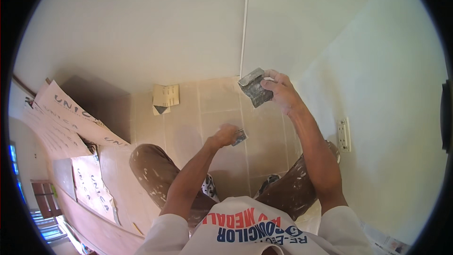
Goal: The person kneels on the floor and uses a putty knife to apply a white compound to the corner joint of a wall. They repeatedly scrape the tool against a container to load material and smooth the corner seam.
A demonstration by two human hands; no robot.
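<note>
My right hand [283,93], raised near the far wall, grips a worn sheet of dark grey sandpaper [256,95] between thumb and fingers. The sheet is dusted with white, and its upper edge is folded over. Lower and further left, my left hand [224,135] is closed on a small blue-grey flat piece [239,137] with a pale edge. What kind of piece it is I cannot make out. Beyond that hand, a tan folded sheet of sandpaper [167,95] with a dark corner lies on the tiled floor [217,97] by the wall.
A thin white conduit [244,28] runs up the far wall. The right wall carries an outlet plate [344,134]. Printed cardboard sheets [66,118] lean and lie at the left. My bent knees, in paint-spotted brown trousers [153,165], flank the floor in front of me.
</note>
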